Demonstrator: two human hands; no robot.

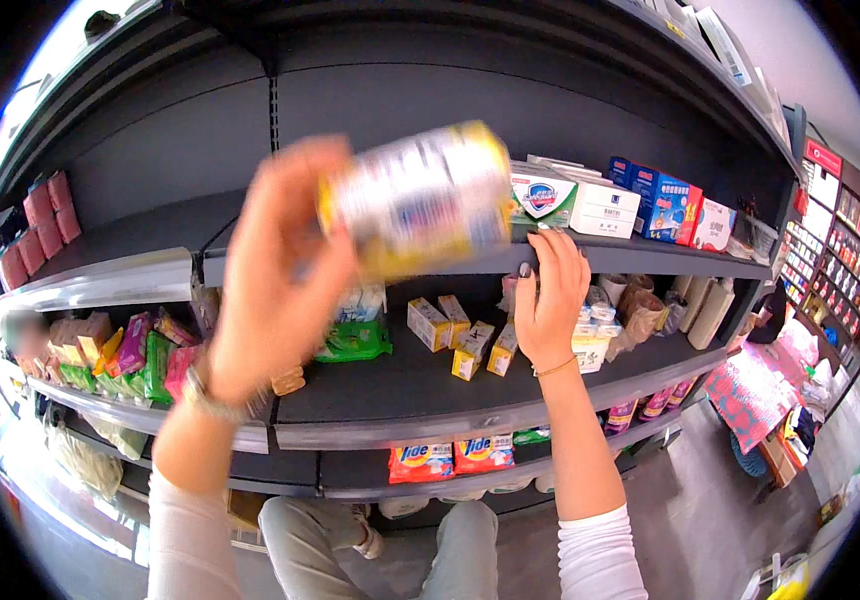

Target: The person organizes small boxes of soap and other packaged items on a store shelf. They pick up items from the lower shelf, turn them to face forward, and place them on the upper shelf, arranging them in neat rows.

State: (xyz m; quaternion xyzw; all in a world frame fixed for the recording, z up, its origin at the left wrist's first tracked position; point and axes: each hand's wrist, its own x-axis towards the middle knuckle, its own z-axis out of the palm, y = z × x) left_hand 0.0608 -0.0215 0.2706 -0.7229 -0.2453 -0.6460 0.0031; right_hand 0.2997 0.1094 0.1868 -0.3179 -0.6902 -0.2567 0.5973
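Observation:
My left hand (280, 277) grips the left end of a white and yellow package (422, 199), raised in front of the upper shelf. Motion blurs both, so the print on the package cannot be read. My right hand (554, 292) holds nothing; its fingers are apart and its fingertips rest at the shelf's front edge (647, 262). Just beyond those fingertips stands a Safeguard soap box (542, 196), partly hidden by the raised package. A white box (606, 208) stands to its right.
Blue boxes (659, 199) stand farther right. Below are several small yellow and white cartons (430, 322), a green packet (355, 341) and paper-wrapped rolls (640, 311). Tide bags (419, 461) lie on the lower shelf. Pink packs (44, 214) stand far left. A pink-covered table (749, 375) is at right.

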